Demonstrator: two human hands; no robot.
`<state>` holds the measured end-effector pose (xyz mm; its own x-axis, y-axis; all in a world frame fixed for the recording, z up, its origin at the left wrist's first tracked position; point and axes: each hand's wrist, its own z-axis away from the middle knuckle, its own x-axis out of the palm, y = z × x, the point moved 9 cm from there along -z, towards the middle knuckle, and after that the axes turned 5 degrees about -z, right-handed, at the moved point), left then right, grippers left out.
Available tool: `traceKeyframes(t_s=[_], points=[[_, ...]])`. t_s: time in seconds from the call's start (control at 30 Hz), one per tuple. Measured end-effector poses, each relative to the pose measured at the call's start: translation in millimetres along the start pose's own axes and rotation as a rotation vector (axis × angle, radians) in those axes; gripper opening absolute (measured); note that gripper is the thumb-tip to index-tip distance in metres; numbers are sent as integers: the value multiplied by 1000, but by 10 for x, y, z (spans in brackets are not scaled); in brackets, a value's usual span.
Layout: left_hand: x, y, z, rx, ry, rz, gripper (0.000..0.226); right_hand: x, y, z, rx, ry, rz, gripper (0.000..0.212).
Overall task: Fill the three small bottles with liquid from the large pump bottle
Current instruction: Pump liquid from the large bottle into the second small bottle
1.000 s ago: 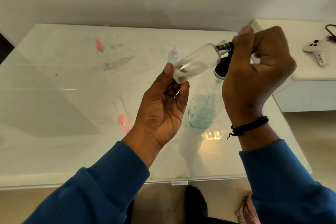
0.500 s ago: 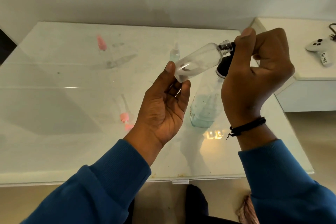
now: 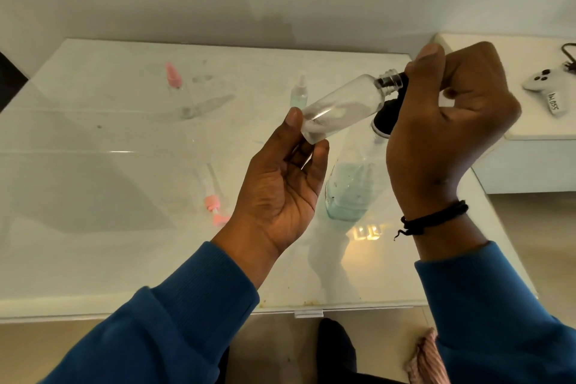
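We hold the small bottle (image 3: pixel 339 111) tilted in the air, its base pinched by our left hand (image 3: pixel 280 184), thumb and fingertips clamped on it, its open neck against the black pump head (image 3: pixel 388 115), which our right hand (image 3: pixel 448 121) curls around. The big bottle (image 3: pixel 349 187) stands below on the glass table (image 3: pixel 93 165) (about a third full, we judge). If the neck slips off the nozzle, liquid could squirt onto the table. Two more small bottles (image 3: pixel 298 96) stand farther back; a white controller (image 3: pixel 547 87) lies on the side unit.
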<state>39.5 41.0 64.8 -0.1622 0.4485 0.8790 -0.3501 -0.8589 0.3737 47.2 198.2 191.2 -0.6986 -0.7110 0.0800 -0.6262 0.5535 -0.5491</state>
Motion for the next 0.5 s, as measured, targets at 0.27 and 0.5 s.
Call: traceKeyframes(t_s=[0.27, 0.5], points=[[-20, 17, -1, 8, 6, -11, 65, 11, 14, 42, 30, -13, -19, 37], [-37, 27, -12, 9, 15, -1, 66, 21, 1, 73, 29, -23, -37, 37]])
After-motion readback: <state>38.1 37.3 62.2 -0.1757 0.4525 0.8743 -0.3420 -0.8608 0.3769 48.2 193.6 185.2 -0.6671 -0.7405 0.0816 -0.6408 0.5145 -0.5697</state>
